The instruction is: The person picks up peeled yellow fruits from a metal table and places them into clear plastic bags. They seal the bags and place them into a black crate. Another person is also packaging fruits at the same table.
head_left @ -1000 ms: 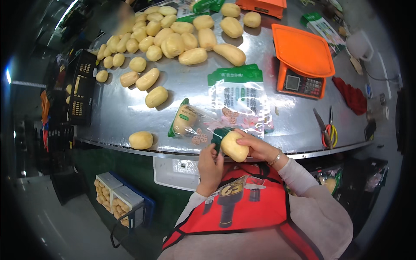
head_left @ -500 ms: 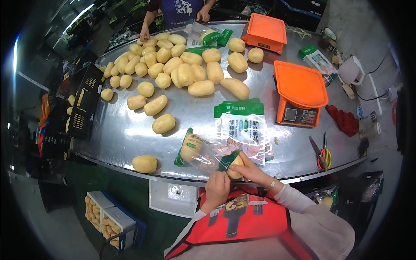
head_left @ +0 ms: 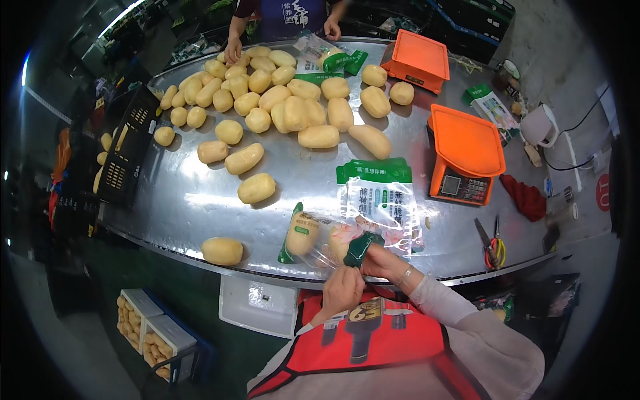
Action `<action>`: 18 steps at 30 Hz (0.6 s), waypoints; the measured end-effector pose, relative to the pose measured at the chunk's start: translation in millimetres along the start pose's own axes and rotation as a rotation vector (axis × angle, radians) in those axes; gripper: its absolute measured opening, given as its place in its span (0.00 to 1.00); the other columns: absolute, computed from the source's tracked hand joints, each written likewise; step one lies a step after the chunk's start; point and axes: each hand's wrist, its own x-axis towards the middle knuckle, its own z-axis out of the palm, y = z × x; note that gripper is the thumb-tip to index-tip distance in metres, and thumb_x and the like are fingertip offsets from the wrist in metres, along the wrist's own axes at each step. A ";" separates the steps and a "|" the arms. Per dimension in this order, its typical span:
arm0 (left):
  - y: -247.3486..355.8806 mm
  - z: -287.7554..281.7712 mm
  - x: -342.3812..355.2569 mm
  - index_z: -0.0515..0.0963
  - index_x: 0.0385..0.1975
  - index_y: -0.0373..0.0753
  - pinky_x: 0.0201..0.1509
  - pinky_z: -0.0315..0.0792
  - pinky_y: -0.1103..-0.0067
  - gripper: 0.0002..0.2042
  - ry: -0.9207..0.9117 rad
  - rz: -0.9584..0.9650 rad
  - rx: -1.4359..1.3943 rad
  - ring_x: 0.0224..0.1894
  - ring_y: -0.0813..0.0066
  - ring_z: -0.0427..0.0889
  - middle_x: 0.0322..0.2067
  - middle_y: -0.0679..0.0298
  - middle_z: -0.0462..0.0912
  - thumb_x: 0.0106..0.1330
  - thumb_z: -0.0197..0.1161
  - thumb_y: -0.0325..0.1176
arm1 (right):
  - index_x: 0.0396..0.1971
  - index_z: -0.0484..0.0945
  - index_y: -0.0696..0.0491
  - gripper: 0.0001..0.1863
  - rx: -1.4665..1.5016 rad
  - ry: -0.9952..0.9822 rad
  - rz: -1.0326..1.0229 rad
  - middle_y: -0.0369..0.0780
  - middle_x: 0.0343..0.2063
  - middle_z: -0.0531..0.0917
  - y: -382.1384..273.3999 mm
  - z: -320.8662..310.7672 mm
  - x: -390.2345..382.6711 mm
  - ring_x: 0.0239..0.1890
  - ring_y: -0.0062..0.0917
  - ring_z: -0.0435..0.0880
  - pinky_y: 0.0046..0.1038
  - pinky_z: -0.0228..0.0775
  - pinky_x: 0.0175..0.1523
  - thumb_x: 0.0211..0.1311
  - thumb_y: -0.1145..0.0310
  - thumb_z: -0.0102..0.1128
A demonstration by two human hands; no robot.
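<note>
A clear plastic bag [head_left: 321,253] with green ends lies at the table's near edge. Inside it are two pale lotus root pieces: one lotus root [head_left: 303,235] at the far end, another lotus root [head_left: 338,244] closer to the mouth. My left hand [head_left: 343,289] is closed on the edge of the bag's green mouth. Right at that mouth is my right hand [head_left: 385,263], its fingers partly hidden by the dark green plastic. Just beyond lies a stack of flat printed bags [head_left: 375,193]. A single lotus root [head_left: 222,251] rests to the left near the edge.
Many lotus roots [head_left: 273,100] are heaped across the table's far left. Two orange scales [head_left: 465,133] stand at the right, with scissors [head_left: 492,245] and a red cloth [head_left: 524,197] nearby. A black crate [head_left: 127,147] is on the left; a co-worker's hand [head_left: 233,51] touches the heap.
The second lotus root has gone from my right hand at the mouth to inside the bag. My right hand has moved slightly right. The whole view has shifted a little.
</note>
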 end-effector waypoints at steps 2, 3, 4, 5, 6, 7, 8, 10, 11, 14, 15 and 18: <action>-2.3 0.2 5.3 0.72 0.28 0.35 0.27 0.70 0.65 0.04 0.028 0.034 -0.042 0.26 0.54 0.75 0.24 0.55 0.71 0.58 0.61 0.22 | 0.58 0.69 0.53 0.22 -0.002 -0.006 -0.087 0.40 0.52 0.79 16.4 -22.1 18.0 0.53 0.27 0.79 0.30 0.72 0.58 0.69 0.61 0.58; -3.2 -0.6 6.2 0.71 0.27 0.35 0.27 0.69 0.65 0.05 0.044 0.048 -0.066 0.25 0.53 0.75 0.23 0.55 0.71 0.57 0.61 0.21 | 0.53 0.73 0.54 0.18 0.045 0.119 -0.035 0.38 0.48 0.81 14.9 -0.4 19.8 0.49 0.24 0.80 0.27 0.74 0.54 0.66 0.67 0.61; -3.3 -0.4 7.9 0.69 0.25 0.35 0.26 0.69 0.65 0.07 0.061 0.061 -0.090 0.24 0.52 0.74 0.22 0.54 0.70 0.57 0.61 0.20 | 0.46 0.76 0.53 0.11 -0.084 0.125 -0.112 0.34 0.41 0.81 10.3 22.8 12.0 0.42 0.18 0.80 0.22 0.75 0.47 0.67 0.66 0.61; -0.3 0.9 9.9 0.71 0.26 0.35 0.27 0.70 0.66 0.06 0.069 0.074 -0.122 0.25 0.53 0.75 0.22 0.54 0.71 0.55 0.61 0.19 | 0.44 0.76 0.53 0.11 -0.149 0.209 -0.125 0.32 0.39 0.80 22.0 5.4 21.3 0.39 0.16 0.79 0.21 0.74 0.44 0.66 0.66 0.61; -0.2 3.4 5.3 0.71 0.26 0.35 0.28 0.71 0.67 0.05 0.040 0.084 -0.127 0.26 0.55 0.75 0.23 0.55 0.71 0.56 0.61 0.20 | 0.43 0.77 0.53 0.10 -0.215 0.287 -0.141 0.31 0.37 0.79 36.4 -23.3 38.6 0.36 0.15 0.78 0.20 0.74 0.40 0.66 0.66 0.62; -4.4 7.6 -0.1 0.71 0.27 0.35 0.28 0.72 0.68 0.05 0.017 0.098 -0.129 0.26 0.56 0.75 0.24 0.56 0.71 0.57 0.61 0.21 | 0.43 0.77 0.53 0.12 -0.234 0.165 -0.163 0.32 0.35 0.78 45.4 -45.9 52.8 0.35 0.14 0.76 0.20 0.72 0.38 0.66 0.63 0.62; -7.3 9.9 -2.7 0.71 0.27 0.35 0.29 0.72 0.69 0.05 -0.004 0.118 -0.133 0.27 0.57 0.76 0.24 0.57 0.70 0.57 0.61 0.23 | 0.43 0.77 0.54 0.13 -0.248 0.043 -0.187 0.32 0.34 0.78 53.9 -68.6 66.7 0.33 0.14 0.75 0.19 0.70 0.36 0.67 0.60 0.62; -7.4 6.9 -0.4 0.71 0.27 0.35 0.28 0.72 0.68 0.05 0.006 0.100 -0.159 0.27 0.56 0.76 0.24 0.57 0.71 0.56 0.61 0.21 | 0.44 0.77 0.55 0.16 -0.241 0.062 -0.081 0.33 0.33 0.78 63.8 -89.0 88.1 0.33 0.15 0.75 0.19 0.69 0.35 0.68 0.57 0.60; -9.2 5.1 0.5 0.72 0.28 0.34 0.28 0.72 0.67 0.05 0.026 0.093 -0.186 0.26 0.55 0.76 0.24 0.56 0.72 0.55 0.62 0.20 | 0.44 0.77 0.55 0.17 -0.477 0.091 -0.219 0.33 0.32 0.78 63.5 -72.5 79.5 0.33 0.16 0.75 0.21 0.70 0.36 0.70 0.55 0.57; -13.0 -2.9 4.7 0.73 0.29 0.33 0.27 0.72 0.67 0.06 0.041 0.093 -0.246 0.25 0.54 0.76 0.24 0.55 0.73 0.54 0.62 0.19 | 0.44 0.76 0.54 0.18 -0.642 0.221 -0.287 0.34 0.32 0.79 45.0 -28.4 66.3 0.33 0.19 0.76 0.25 0.71 0.38 0.72 0.52 0.52; -14.3 -5.2 6.0 0.73 0.29 0.34 0.27 0.72 0.67 0.06 0.037 0.095 -0.262 0.25 0.54 0.77 0.24 0.55 0.73 0.54 0.62 0.18 | 0.41 0.77 0.54 0.19 -0.779 0.228 -0.264 0.36 0.31 0.80 32.0 -6.1 55.2 0.32 0.21 0.75 0.28 0.71 0.39 0.71 0.50 0.53; -17.8 -13.4 14.7 0.73 0.29 0.34 0.27 0.72 0.68 0.06 0.076 0.092 -0.295 0.24 0.55 0.76 0.24 0.56 0.73 0.54 0.62 0.18 | 0.39 0.77 0.54 0.18 -1.662 0.014 -0.351 0.41 0.30 0.81 10.7 -8.3 46.7 0.30 0.27 0.77 0.31 0.71 0.37 0.67 0.53 0.56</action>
